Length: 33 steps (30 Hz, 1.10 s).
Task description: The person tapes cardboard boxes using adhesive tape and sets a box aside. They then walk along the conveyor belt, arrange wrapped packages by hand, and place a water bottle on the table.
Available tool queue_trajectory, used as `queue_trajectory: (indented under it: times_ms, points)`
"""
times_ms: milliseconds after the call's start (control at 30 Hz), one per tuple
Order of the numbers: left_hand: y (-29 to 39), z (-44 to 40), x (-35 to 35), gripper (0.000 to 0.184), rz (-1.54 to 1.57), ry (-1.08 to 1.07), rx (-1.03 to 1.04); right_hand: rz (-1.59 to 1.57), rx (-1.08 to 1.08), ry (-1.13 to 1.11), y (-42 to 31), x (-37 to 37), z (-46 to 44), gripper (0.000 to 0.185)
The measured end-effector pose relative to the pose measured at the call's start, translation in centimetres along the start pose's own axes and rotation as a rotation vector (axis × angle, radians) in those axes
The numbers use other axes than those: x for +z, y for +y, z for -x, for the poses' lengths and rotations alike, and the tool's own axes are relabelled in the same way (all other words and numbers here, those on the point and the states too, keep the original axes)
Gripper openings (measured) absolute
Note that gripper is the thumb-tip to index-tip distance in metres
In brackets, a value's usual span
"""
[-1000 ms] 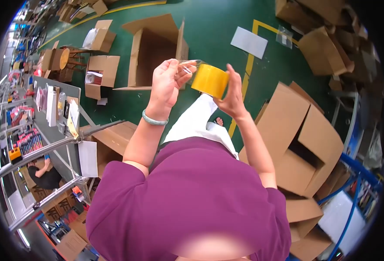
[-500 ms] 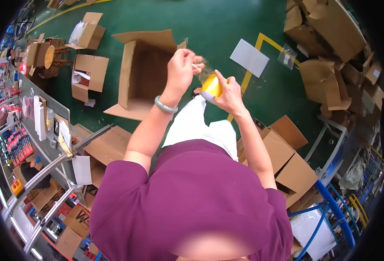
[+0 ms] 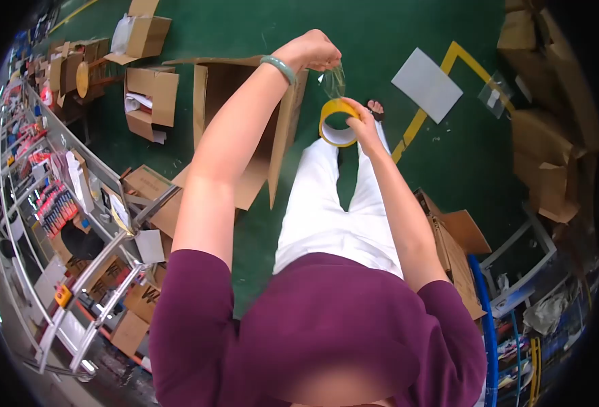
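Left fingers (image 3: 330, 55), pinching strip (image 3: 336, 83), moved farther from tape roll (image 3: 338, 138); right fingers (image 3: 358, 125) grip its side.

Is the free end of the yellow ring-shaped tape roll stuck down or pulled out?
Pulled out: a clear, shiny tape strip runs from the yellow tape roll in the right hand to the left hand.

A plain maroon top (image 3: 326, 298) is worn, with short sleeves (image 3: 197, 292) ended above the elbows; its fabric is seen to be unpatterned, and the neckline is obscured by blur. White trousers (image 3: 333, 227) are worn below. The left wrist is fitted with a rounded, pale green bangle (image 3: 282, 66). A dark, open-toed sandal (image 3: 380, 115) is noted on one foot; its details cannot be made out.
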State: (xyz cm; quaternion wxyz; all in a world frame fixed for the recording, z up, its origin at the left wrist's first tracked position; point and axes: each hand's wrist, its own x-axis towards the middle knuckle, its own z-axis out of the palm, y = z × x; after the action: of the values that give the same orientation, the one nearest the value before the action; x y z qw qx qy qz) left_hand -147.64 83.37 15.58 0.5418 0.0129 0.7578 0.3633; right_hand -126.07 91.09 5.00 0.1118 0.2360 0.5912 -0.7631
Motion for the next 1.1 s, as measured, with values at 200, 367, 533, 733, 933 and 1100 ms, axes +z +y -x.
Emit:
queue_trajectory:
  times_ms: [200, 367, 533, 733, 933, 1100]
  points:
    - [-4.0, -8.9, -2.9, 0.021, -0.339, 0.211, -0.128, 0.074, 0.121, -0.151, 2.9, 1.1, -7.8, 0.052]
    - [-8.6, -14.2, -7.1, 0.025, -0.359, 0.168, -0.275, 0.219, 0.107, -0.087, 7.0, 4.4, -11.7, 0.054]
    - [-10.2, -17.2, -8.3, 0.032, -0.353, 0.081, -0.35, -0.022, 0.271, -0.104, 9.7, 7.4, -13.5, 0.055]
    - [-13.0, -17.3, -12.8, 0.039, -0.329, 0.029, -0.4, -0.017, 0.302, -0.155, 10.0, 10.1, -15.1, 0.056]
    - [-17.1, -16.7, -15.5, 0.02, -0.065, 0.119, -0.445, 0.114, 0.365, -0.283, 8.8, 10.9, -16.6, 0.064]
    - [-20.0, -16.5, -15.8, 0.024, -0.009, 0.113, -0.484, 0.401, 0.324, -0.381, 8.0, 11.2, -16.9, 0.068]
